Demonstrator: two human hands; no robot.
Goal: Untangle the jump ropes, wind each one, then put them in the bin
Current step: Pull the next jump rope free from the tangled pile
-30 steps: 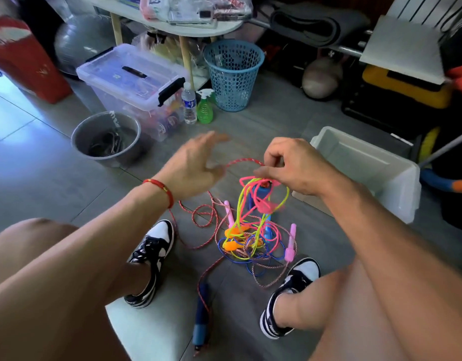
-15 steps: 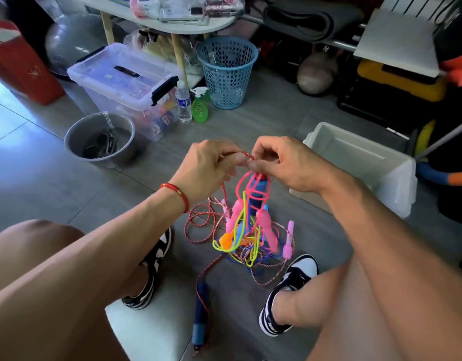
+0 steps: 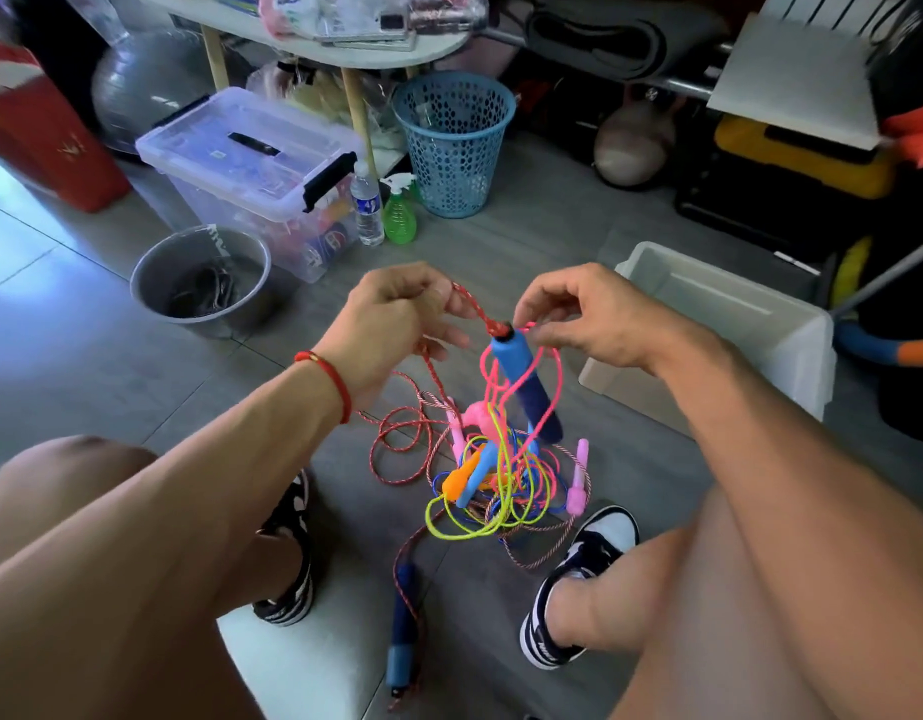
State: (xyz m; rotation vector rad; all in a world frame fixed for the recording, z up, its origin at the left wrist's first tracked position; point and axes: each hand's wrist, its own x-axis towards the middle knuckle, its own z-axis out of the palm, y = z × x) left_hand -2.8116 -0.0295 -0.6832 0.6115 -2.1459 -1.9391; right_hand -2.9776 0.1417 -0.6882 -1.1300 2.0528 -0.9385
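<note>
Grey floor [image 3: 526, 252]: L hand [image 3: 391, 324] fingers pinch red rope [image 3: 469, 304], R hand [image 3: 589, 317] pinches pink cord [image 3: 539, 356]; knots unclear.

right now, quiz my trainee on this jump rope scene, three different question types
1. True or false: the blue foam handle hanging between the hands lies flat on the floor.
2. Multiple choice: what does the left hand grip? A) the red braided rope B) the green spray bottle C) the water bottle
3. Fill in: the white bin sits on the person's ____ side.

Key: 1 false, it is lifted, hanging from the rope above the tangle. 2 A. 3 right, beyond the right hand, which pinches a pink cord.
</note>
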